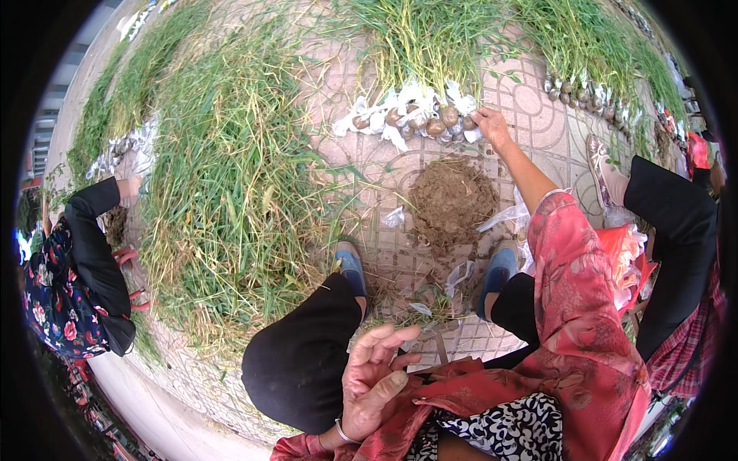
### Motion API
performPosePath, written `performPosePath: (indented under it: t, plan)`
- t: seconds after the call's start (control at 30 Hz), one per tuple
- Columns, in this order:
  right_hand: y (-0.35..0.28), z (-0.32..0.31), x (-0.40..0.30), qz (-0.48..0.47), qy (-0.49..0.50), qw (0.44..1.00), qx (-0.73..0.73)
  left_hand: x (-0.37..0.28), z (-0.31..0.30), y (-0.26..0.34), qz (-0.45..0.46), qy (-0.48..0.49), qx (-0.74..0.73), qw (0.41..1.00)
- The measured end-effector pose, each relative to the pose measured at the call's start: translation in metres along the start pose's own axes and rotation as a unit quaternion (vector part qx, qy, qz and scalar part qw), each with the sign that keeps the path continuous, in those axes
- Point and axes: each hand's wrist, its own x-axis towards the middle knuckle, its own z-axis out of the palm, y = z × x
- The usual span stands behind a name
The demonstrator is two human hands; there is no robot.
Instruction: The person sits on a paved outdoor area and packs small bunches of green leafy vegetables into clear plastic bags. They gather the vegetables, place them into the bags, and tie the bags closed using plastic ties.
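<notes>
My right hand (pixel 493 128) reaches forward to the right end of a row of plastic-wrapped soil balls (pixel 435 125). Its fingertips meet the end ball; whether they grip it is not clear. Long green grass-like stems (pixel 429 46) lie flat, their lower ends in the wrapped balls. My left hand (pixel 375 374) is raised over my lap, palm turned up and fingers apart, holding nothing. A metal bangle (pixel 344 432) circles that wrist. Between my feet and the row sits a mound of damp brown soil (pixel 452 199).
A large pile of cut grass (pixel 230 196) lies at left. Plastic scraps (pixel 393 217) and strips (pixel 459 278) litter the paving (pixel 375 167). One person (pixel 75 288) sits at left, another (pixel 663 248) at right beside a red plastic bag (pixel 625 259). More wrapped plants (pixel 594 101) lie far right.
</notes>
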Motion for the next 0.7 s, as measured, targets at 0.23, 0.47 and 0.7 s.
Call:
performPosePath:
  t: [0.23, 0.47, 0.7]
  plan:
    - [0.003, 0.012, -0.01, 0.013, 0.036, 0.995, -0.09, -0.005, 0.006, -0.002, 0.001, -0.022, 0.012, 1.0]
    - [-0.027, -0.021, -0.033, 0.138, -0.028, 0.989, 0.042, -0.012, 0.003, -0.006, 0.008, -0.043, 0.013, 0.999]
    - [-0.105, -0.086, -0.113, 0.049, -0.28, 0.953, -0.102, -0.034, 0.005, -0.005, -0.003, -0.095, 0.023, 0.995]
